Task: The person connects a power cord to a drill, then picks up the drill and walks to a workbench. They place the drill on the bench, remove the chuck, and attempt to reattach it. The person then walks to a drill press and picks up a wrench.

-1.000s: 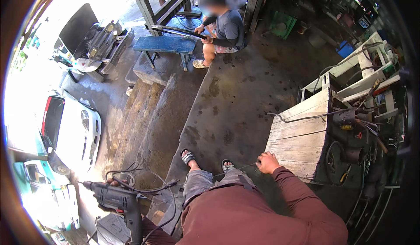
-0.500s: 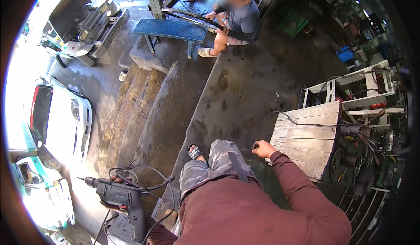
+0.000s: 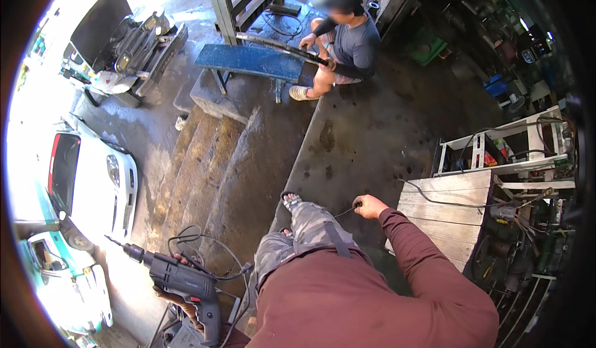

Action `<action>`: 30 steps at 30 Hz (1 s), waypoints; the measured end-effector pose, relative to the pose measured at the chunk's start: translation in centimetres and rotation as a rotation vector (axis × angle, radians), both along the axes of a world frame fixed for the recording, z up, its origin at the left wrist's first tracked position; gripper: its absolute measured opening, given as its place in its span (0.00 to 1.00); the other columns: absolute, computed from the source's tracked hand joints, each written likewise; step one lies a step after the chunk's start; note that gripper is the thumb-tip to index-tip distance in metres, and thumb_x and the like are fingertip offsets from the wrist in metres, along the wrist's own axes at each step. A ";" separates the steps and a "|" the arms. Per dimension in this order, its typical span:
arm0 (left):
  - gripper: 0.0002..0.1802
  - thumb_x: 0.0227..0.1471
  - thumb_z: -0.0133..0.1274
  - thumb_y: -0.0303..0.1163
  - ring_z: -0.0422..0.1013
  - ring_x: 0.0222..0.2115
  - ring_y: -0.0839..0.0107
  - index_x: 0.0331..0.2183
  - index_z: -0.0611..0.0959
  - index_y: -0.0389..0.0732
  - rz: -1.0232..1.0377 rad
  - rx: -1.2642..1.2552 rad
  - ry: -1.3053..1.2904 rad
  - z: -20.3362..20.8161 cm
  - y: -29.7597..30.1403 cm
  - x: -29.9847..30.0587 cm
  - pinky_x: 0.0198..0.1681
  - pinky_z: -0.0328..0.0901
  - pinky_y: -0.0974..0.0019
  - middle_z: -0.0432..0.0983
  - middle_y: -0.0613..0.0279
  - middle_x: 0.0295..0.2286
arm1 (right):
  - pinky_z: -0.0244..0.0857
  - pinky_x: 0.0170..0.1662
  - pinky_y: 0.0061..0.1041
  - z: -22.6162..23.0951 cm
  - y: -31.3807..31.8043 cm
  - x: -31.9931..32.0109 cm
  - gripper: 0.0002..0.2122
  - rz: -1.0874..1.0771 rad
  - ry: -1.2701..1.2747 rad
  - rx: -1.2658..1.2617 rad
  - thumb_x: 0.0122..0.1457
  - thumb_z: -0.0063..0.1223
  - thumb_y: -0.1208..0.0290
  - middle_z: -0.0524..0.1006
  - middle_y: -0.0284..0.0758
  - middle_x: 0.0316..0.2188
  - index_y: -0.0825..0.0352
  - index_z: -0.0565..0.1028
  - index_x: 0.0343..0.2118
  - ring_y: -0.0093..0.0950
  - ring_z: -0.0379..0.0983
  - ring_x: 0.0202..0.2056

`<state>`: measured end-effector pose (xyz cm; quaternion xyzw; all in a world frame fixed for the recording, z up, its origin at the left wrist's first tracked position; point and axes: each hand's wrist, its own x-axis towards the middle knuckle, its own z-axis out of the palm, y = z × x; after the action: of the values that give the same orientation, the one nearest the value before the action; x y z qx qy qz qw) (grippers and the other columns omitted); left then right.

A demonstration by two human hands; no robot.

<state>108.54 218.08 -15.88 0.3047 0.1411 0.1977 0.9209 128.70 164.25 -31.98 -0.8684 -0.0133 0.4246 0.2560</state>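
Note:
A dark grey power drill (image 3: 183, 280) with a bit in its chuck is at the lower left, its tip pointing up and left. My left hand (image 3: 176, 301) is closed round its body, partly hidden behind it. The drill's black cable (image 3: 233, 275) loops beside it. On the other side, my right hand (image 3: 372, 207) is closed in a pinch on a thin dark cord (image 3: 343, 212). That cord runs left toward my thigh, and its far end is lost against my shorts.
Steps (image 3: 208, 155) drop away on my left toward a white car (image 3: 115, 186). Ahead, another person (image 3: 351, 44) sits by a blue bench (image 3: 248, 61), holding a dark curved rim. A wooden-topped table (image 3: 444, 208) with cables stands at my right.
My legs have shifted as in a step, and both feet now show. The seated person and bench sit lower and further right in view. Both hands keep their holds.

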 end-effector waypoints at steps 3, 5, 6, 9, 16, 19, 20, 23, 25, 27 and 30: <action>0.52 0.46 0.58 0.70 0.73 0.49 0.56 0.60 0.69 0.40 -0.109 0.017 0.033 0.0 -0.2 3.1 0.56 0.68 0.47 0.71 0.51 0.52 | 0.72 0.47 0.35 -0.6 -0.5 0.5 0.13 -0.125 -0.134 0.021 0.54 0.58 0.68 0.83 0.45 0.38 0.66 0.81 0.41 0.40 0.80 0.42; 0.53 0.45 0.58 0.71 0.73 0.49 0.56 0.60 0.69 0.40 -0.242 -0.001 0.070 -0.4 -0.4 5.3 0.57 0.68 0.47 0.71 0.51 0.51 | 0.72 0.46 0.34 0.2 -0.9 -0.5 0.12 -0.203 -0.233 0.072 0.54 0.59 0.69 0.82 0.45 0.36 0.66 0.81 0.40 0.40 0.80 0.41; 0.54 0.45 0.59 0.71 0.73 0.49 0.56 0.60 0.69 0.40 -0.311 -0.002 0.087 -0.5 -0.6 6.3 0.57 0.67 0.47 0.72 0.51 0.51 | 0.72 0.46 0.33 0.7 -1.1 -1.6 0.10 -0.235 -0.272 0.095 0.55 0.60 0.70 0.83 0.44 0.35 0.67 0.82 0.39 0.37 0.80 0.39; 0.56 0.43 0.59 0.72 0.72 0.49 0.55 0.60 0.68 0.39 -0.591 0.008 0.157 -0.7 -1.9 10.3 0.57 0.67 0.48 0.72 0.50 0.50 | 0.72 0.45 0.32 2.0 -2.0 -7.8 0.10 -0.582 -0.179 0.095 0.55 0.60 0.70 0.83 0.40 0.34 0.67 0.82 0.39 0.32 0.80 0.38; 0.54 0.39 0.63 0.63 0.74 0.48 0.51 0.59 0.71 0.35 -1.226 0.037 0.288 -1.9 -12.7 16.7 0.55 0.70 0.49 0.75 0.47 0.49 | 0.73 0.47 0.36 -1.2 -3.1 -33.0 0.14 -0.797 -0.104 -0.121 0.52 0.57 0.65 0.83 0.44 0.38 0.64 0.83 0.39 0.42 0.80 0.40; 0.52 0.38 0.65 0.57 0.76 0.46 0.51 0.59 0.70 0.33 -1.487 0.086 0.257 -1.1 -19.1 18.1 0.54 0.71 0.50 0.76 0.46 0.48 | 0.71 0.48 0.36 -1.5 -0.8 -43.4 0.14 -1.102 0.015 -0.122 0.53 0.57 0.64 0.83 0.44 0.39 0.65 0.83 0.39 0.42 0.80 0.43; 0.52 0.38 0.66 0.55 0.76 0.46 0.51 0.58 0.70 0.32 -1.560 0.097 0.241 -1.0 -21.8 18.1 0.53 0.71 0.50 0.76 0.46 0.48 | 0.71 0.49 0.35 -1.6 -0.4 -46.4 0.14 -1.210 0.035 -0.113 0.53 0.57 0.64 0.83 0.44 0.39 0.65 0.83 0.39 0.42 0.80 0.43; 0.51 0.39 0.68 0.51 0.77 0.44 0.52 0.59 0.69 0.32 -1.763 0.100 0.180 -0.6 -31.4 16.8 0.52 0.73 0.52 0.76 0.46 0.47 | 0.71 0.48 0.35 -1.2 1.7 -52.8 0.13 -1.520 -0.033 -0.094 0.54 0.59 0.65 0.83 0.45 0.37 0.68 0.83 0.39 0.41 0.80 0.42; 0.52 0.39 0.70 0.49 0.77 0.44 0.54 0.60 0.69 0.33 -1.896 0.078 0.166 -0.7 -38.5 15.0 0.51 0.73 0.53 0.76 0.47 0.47 | 0.71 0.47 0.35 -1.8 2.9 -56.7 0.13 -1.694 -0.104 -0.058 0.54 0.60 0.65 0.83 0.46 0.38 0.69 0.82 0.39 0.41 0.80 0.42; 0.53 0.38 0.65 0.52 0.75 0.45 0.53 0.61 0.68 0.35 -1.984 0.171 0.162 0.0 -44.9 12.1 0.53 0.71 0.52 0.75 0.48 0.48 | 0.70 0.47 0.35 -3.5 3.1 -59.8 0.14 -1.816 -0.048 -0.022 0.54 0.60 0.65 0.83 0.46 0.38 0.69 0.82 0.40 0.42 0.80 0.42; 0.54 0.37 0.66 0.53 0.76 0.45 0.54 0.61 0.68 0.36 -2.070 0.140 0.083 1.7 -53.1 6.5 0.53 0.71 0.53 0.76 0.49 0.48 | 0.71 0.45 0.35 -4.9 1.8 -63.9 0.15 -1.866 -0.037 -0.001 0.54 0.60 0.66 0.83 0.45 0.36 0.70 0.82 0.40 0.39 0.80 0.40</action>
<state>115.06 164.96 -14.16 0.3364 -0.1697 -0.6929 0.6148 64.76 166.03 -36.86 -0.5344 0.6857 0.0332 0.4930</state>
